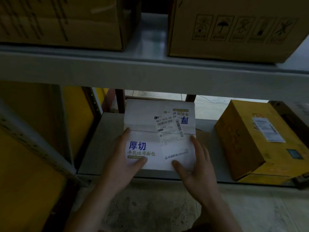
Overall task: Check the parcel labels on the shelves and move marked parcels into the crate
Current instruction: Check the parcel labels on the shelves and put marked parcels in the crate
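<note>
A white parcel [150, 121] with blue print lies on the lower shelf [102, 144], its near end at the shelf's front edge. A white shipping label [168, 128] with barcodes is stuck across its top seam. My left hand [123, 158] grips the parcel's near left side, thumb on top and fingers along the edge. My right hand [192, 164] grips the near right side the same way. No crate is in view.
A yellow-brown carton [247, 141] with its own label sits to the right on the same shelf. Two large cardboard boxes [234, 27] stand on the upper shelf [150, 71]. A slanted metal brace [38, 141] and yellow panels are at the left. Concrete floor lies below.
</note>
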Motion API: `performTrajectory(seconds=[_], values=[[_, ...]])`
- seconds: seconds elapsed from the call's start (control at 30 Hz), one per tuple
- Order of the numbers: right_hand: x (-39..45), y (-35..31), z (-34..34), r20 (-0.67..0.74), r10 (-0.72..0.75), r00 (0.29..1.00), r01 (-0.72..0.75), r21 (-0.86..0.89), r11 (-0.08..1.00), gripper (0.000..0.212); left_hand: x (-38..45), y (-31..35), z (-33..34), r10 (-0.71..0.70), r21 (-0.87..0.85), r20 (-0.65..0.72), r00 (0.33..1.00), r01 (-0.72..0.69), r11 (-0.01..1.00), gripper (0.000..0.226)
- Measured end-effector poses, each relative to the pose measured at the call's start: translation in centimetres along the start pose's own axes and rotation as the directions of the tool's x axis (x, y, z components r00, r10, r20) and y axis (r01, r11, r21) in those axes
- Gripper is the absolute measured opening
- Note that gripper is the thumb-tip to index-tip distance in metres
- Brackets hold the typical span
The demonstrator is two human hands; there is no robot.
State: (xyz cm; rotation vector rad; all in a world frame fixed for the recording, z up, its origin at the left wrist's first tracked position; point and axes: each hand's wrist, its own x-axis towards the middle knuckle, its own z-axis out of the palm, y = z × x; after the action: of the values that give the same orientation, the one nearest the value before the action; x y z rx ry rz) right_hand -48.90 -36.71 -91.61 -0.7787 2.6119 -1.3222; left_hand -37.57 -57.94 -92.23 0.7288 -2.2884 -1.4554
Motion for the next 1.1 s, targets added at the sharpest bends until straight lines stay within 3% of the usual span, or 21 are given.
performTrajectory(seconds=[0.47,1.1], values=[[-2.5,-0.7,-0.4,-0.002,0.009,1.000,-0.009,-0.015,1.000,0.090,-2.6,1.4,-0.4,-0.026,0.190,0.028,0.999,0.020,0.982,0.108],[-2.3,-0.7,-0.1,-0.011,0.009,1.000,-0.010,-0.017,1.000,0.089,-2.9,0.9,-0.4,-0.011,0.202,-0.001,1.000,0.011,0.979,0.108]])
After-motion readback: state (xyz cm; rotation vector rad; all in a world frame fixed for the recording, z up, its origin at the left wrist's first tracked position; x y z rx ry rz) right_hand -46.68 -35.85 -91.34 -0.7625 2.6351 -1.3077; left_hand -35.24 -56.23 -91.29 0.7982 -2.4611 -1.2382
